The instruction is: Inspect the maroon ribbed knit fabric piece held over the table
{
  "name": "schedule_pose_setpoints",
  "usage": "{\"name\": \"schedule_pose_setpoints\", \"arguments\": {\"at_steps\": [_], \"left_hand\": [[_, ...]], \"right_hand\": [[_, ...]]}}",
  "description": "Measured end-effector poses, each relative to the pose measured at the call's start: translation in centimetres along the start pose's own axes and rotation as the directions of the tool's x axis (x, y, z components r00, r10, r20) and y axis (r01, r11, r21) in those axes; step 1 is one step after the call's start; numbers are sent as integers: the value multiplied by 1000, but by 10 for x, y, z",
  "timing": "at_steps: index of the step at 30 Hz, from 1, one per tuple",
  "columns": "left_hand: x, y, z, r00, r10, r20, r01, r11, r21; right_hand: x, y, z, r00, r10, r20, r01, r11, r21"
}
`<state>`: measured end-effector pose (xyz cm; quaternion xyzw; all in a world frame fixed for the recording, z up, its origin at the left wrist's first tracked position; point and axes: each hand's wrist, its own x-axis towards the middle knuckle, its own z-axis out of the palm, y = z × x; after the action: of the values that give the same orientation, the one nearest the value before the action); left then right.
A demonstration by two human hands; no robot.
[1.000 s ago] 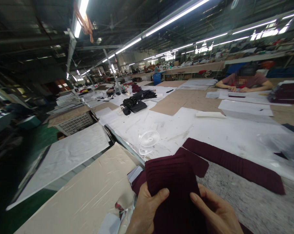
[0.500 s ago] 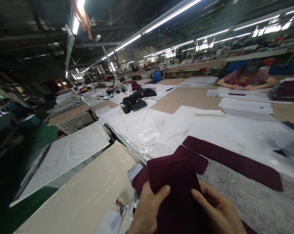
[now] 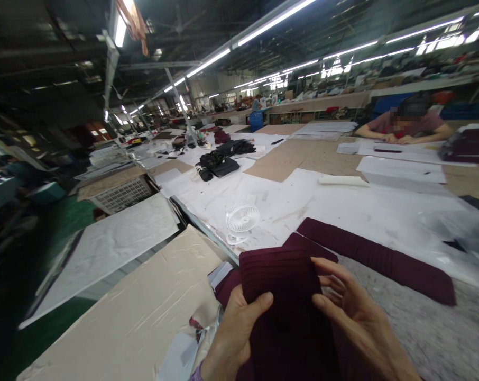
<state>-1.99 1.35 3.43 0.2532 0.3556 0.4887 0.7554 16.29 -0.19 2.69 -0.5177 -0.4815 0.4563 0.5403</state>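
A stack of dark maroon fabric pieces (image 3: 281,286) stands tilted up in front of me, its layered edges showing along the top. My left hand (image 3: 239,323) grips its left side, thumb pressed on the front face and fingers hidden behind. At the right edge, my right hand (image 3: 350,307) has its fingers apart; the index tip and thumb tip touch or nearly touch the fabric's side. Just behind the stack lies another maroon piece (image 3: 303,241). A long row of overlapping maroon pieces (image 3: 378,259) rests on the table to the right.
A small white fan (image 3: 242,218) stands on the white-covered table (image 3: 279,203). Black folded cloth (image 3: 218,166) lies farther back. Cream sheeting (image 3: 136,307) covers the surface at left. Clear plastic (image 3: 461,233) sits at right. Across the table, a co-worker (image 3: 406,124) leans over papers.
My right hand has loosened, its index finger rising to the stack's upper right edge and its fingers spreading. My left hand keeps its hold. The view has shifted slightly.
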Motion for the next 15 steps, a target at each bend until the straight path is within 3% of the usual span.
{"name": "schedule_pose_setpoints", "arguments": {"at_steps": [3,5,11,15], "left_hand": [[-2,2,3,998,-29,58,28,999,28],[-3,3,4,997,-27,68,24,999,47],[0,3,3,998,-27,55,26,999,31],[2,2,1,998,-17,62,15,999,33]], "right_hand": [[9,-7,-3,996,-87,-14,84,986,-142],[14,-8,-6,999,-47,-2,46,986,-157],[13,-10,-2,982,167,87,-170,985,25],[11,-17,8,974,227,15,-226,959,170]]}}
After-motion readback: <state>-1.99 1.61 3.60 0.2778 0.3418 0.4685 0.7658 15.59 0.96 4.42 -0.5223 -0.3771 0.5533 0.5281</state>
